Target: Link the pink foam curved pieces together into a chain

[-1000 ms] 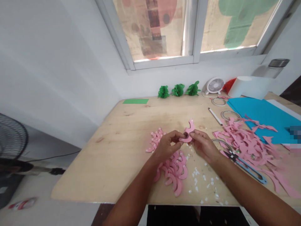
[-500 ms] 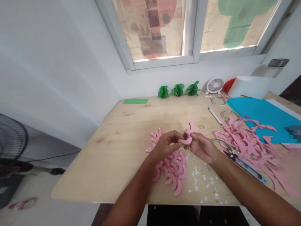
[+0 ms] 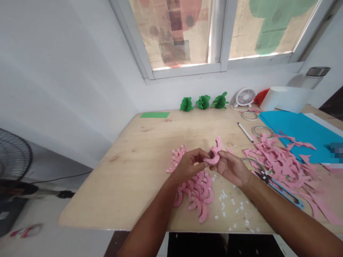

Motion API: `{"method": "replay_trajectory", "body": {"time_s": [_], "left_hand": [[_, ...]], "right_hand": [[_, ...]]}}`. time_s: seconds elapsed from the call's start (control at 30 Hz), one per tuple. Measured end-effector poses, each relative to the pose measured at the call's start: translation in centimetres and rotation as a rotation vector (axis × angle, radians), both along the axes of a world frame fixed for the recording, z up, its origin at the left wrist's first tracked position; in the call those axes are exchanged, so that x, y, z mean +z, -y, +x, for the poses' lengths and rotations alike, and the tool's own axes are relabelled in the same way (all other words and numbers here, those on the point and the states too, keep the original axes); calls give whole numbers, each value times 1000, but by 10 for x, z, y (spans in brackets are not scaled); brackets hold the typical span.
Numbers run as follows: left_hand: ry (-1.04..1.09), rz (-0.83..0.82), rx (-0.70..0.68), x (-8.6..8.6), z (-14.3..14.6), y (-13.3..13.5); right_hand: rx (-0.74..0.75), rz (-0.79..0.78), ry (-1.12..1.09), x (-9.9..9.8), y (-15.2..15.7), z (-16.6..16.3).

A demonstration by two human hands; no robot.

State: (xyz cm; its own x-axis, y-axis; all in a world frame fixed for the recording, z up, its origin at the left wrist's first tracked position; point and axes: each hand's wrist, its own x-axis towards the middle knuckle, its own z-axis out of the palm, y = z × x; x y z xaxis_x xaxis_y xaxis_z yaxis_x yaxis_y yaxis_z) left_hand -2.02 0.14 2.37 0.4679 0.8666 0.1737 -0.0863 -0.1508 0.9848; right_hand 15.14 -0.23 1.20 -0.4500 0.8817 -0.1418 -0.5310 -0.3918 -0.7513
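Between my two hands, above the wooden table [image 3: 112, 189], is a curved pink paper piece [image 3: 217, 146] shaped like a wavy S. My left hand [image 3: 191, 164] pinches its lower left end. The fingers of my right hand [image 3: 230, 167] are closed on its lower right side. Beneath and beside my left hand lie many curved pink paper cutouts [image 3: 199, 207], and a smaller group of pink pieces [image 3: 177, 157] peeks out past the wrist. Small white paper bits [image 3: 223, 198] are scattered below my right hand.
Scissors with blue handles [image 3: 286, 194] and a heap of pink scraps [image 3: 281, 160] lie right of my right arm. Behind are rolls of tape [image 3: 249, 115], a white pen [image 3: 245, 132], blue sheets [image 3: 316, 132], a small fan [image 3: 244, 97], green paper figures [image 3: 203, 102] and a green strip [image 3: 154, 115].
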Motion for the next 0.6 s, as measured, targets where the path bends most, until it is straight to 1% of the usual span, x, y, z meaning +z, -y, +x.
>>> {"method": "replay_trajectory", "body": {"time_s": [0.13,0.27,0.4,0.5,0.6], "left_hand": [[-7,-6,11,-1,-1,0],[6,-8,36,-3,1,-1],[48,21,129,-5,4,-1],[22,41,136,-3,3,-2],[20,24,153,1,-1,-4]], "right_hand": [[14,-24,-37,0,0,1],[13,1,-47,0,-1,0],[-50,91,71,-5,-2,-1],[-88,155,162,-8,-2,-2],[-92,190,201,-8,-3,-1]]}}
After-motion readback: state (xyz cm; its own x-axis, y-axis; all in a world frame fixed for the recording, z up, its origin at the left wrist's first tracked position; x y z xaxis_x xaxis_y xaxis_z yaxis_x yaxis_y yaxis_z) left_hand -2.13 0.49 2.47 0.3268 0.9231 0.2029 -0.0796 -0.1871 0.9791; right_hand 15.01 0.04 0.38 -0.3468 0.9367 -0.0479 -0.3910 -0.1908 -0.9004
